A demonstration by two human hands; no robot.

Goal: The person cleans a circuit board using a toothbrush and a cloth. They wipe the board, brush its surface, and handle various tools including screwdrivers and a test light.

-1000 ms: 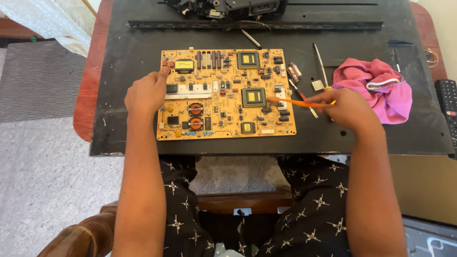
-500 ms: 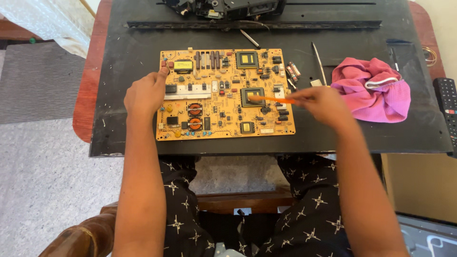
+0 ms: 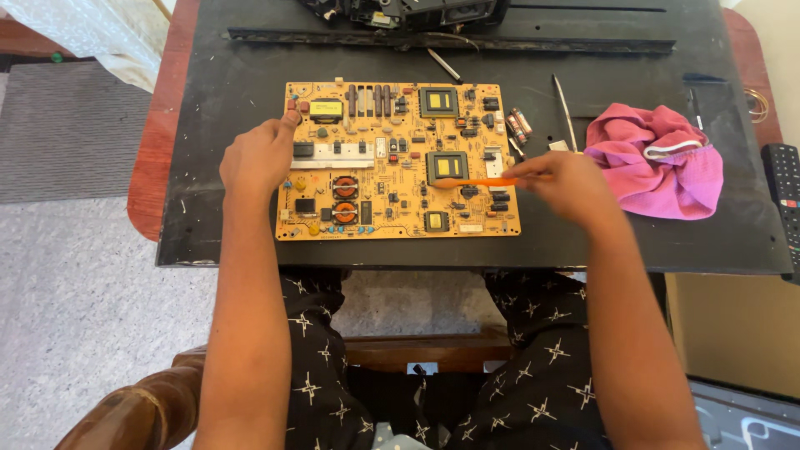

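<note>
A large yellow circuit board (image 3: 392, 158) lies flat on a black panel (image 3: 208, 117). My left hand (image 3: 258, 158) rests on the board's left edge, fingers curled, one fingertip touching near the upper left corner. My right hand (image 3: 567, 187) grips a thin orange-handled brush (image 3: 471, 182). Its tip lies on the board's middle, just below a square black-and-yellow transformer (image 3: 447, 164).
A crumpled pink cloth (image 3: 658, 162) sits right of the board. Thin metal tools (image 3: 565, 112) and small cylindrical parts (image 3: 519, 125) lie between them. A dark remote (image 3: 783, 192) is at the far right edge. A black device (image 3: 408, 10) sits at the back.
My right hand has slid left with the orange brush, carrying its tip from the board's right part to its middle. My left hand stays on the left edge.
</note>
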